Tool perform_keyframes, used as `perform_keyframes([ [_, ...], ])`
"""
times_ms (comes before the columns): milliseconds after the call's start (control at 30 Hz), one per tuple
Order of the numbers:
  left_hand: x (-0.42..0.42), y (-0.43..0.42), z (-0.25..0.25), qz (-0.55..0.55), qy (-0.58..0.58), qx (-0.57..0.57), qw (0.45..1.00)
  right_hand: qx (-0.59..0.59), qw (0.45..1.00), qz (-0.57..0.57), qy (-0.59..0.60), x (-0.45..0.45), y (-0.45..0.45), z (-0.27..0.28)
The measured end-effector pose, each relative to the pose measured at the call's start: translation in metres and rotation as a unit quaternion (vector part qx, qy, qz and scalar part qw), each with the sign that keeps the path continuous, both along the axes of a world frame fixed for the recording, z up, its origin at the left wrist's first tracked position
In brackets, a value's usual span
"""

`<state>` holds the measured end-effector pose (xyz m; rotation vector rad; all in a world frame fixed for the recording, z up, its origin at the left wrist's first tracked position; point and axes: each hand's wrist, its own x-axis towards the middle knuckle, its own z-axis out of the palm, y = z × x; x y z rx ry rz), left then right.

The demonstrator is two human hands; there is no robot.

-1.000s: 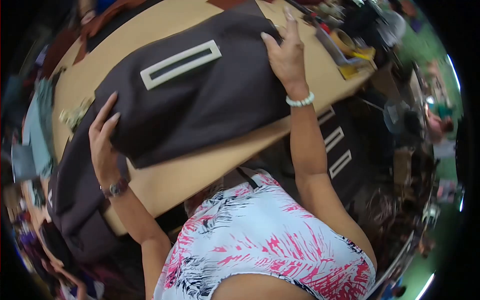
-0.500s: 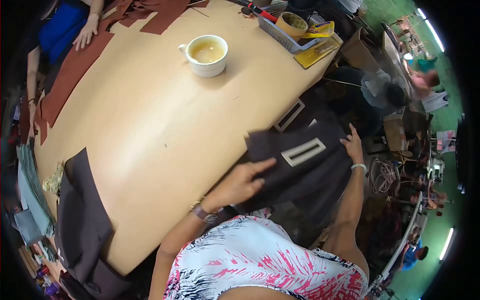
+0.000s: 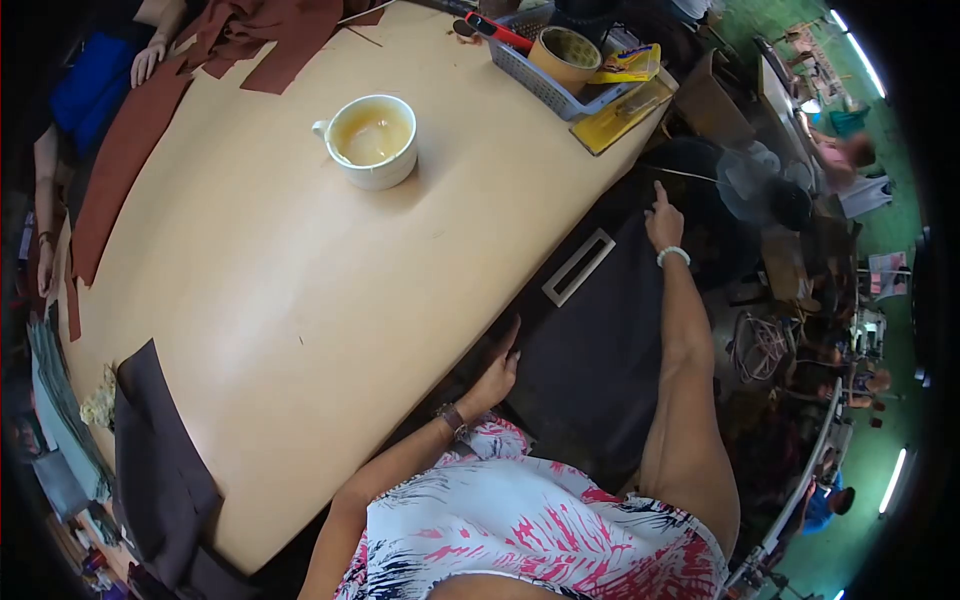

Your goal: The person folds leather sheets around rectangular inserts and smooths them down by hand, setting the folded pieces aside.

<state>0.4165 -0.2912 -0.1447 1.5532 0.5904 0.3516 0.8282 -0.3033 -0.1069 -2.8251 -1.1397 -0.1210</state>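
Below the table's edge, a dark fabric piece hangs or lies beside my body, with a pale rectangular frame on its upper part. My left hand is at the fabric's left edge, close to the table edge, its index finger stretched out. At the fabric's upper right edge is my right hand, index finger extended and the other fingers curled. Whether either hand pinches the cloth is hard to tell. A white cup with yellowish contents stands on the table.
A grey basket holds a tape roll and a red-handled tool. Another dark fabric piece drapes over the left edge. Reddish-brown pieces lie near another person's hand at upper left.
The dark piece with the pale frame has gone from the tabletop to beside the table, on the right. Both my hands moved with it, and the cup came into view.
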Motion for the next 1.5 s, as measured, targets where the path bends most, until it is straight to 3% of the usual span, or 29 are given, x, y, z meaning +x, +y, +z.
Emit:
perform_keyframes([
  [333, -0.001, -0.002, -0.002, 0.031, 0.025, -0.050, 0.998, -0.033, 0.996, -0.080, -0.037, -0.016, 0.034, -0.036],
  [500, -0.013, -0.003, -0.008, -0.019, 0.093, 0.061, 0.994, 0.260, 0.951, -0.162, -0.048, -0.057, 0.032, -0.006],
  [533, -0.016, 0.005, 0.018, -0.091, 0.119, 0.057, 0.987, 0.335, 0.928, -0.160, -0.042, -0.060, 0.032, -0.003],
  [600, -0.024, 0.027, 0.096, -0.218, 0.172, 0.041, 0.960, 0.445, 0.889, -0.046, -0.099, -0.067, 0.027, 0.001],
  [633, -0.031, 0.025, 0.100, -0.240, 0.113, 0.030, 0.964, 0.463, 0.881, -0.023, -0.089, -0.097, 0.033, 0.022],
  [700, -0.050, 0.051, 0.151, -0.304, 0.049, -0.144, 0.941, 0.505, 0.858, 0.048, -0.077, -0.165, 0.052, 0.070],
  [800, -0.103, 0.076, 0.187, -0.156, -0.062, -0.079, 0.983, 0.553, 0.814, 0.171, -0.047, -0.256, 0.089, 0.098],
  [867, -0.148, 0.086, 0.204, 0.083, -0.045, 0.067, 0.993, 0.565, 0.778, 0.273, 0.040, -0.314, 0.110, 0.114],
  [933, -0.197, 0.094, 0.209, 0.306, 0.042, 0.257, 0.916, 0.524, 0.772, 0.339, 0.121, -0.376, 0.123, 0.120],
  [1000, -0.246, 0.099, 0.205, 0.464, 0.197, 0.427, 0.750, 0.439, 0.779, 0.427, 0.135, -0.425, 0.122, 0.126],
  [1033, -0.270, 0.099, 0.205, 0.515, 0.273, 0.482, 0.654, 0.419, 0.760, 0.462, 0.182, -0.448, 0.120, 0.130],
  [1100, -0.313, 0.097, 0.194, 0.508, 0.457, 0.487, 0.543, 0.369, 0.723, 0.519, 0.267, -0.487, 0.121, 0.133],
  [1200, -0.368, 0.088, 0.150, 0.510, 0.492, 0.357, 0.609, 0.346, 0.669, 0.579, 0.310, -0.516, 0.116, 0.128],
  [1300, -0.390, 0.087, 0.125, 0.456, 0.480, 0.535, 0.525, 0.312, 0.681, 0.590, 0.300, -0.528, 0.118, 0.123],
  [1400, -0.365, 0.079, 0.160, 0.465, 0.451, 0.393, 0.652, 0.249, 0.698, 0.567, 0.359, -0.534, 0.117, 0.130],
  [1500, -0.317, 0.063, 0.167, 0.402, 0.365, 0.430, 0.721, 0.193, 0.701, 0.450, 0.518, -0.537, 0.118, 0.147],
])
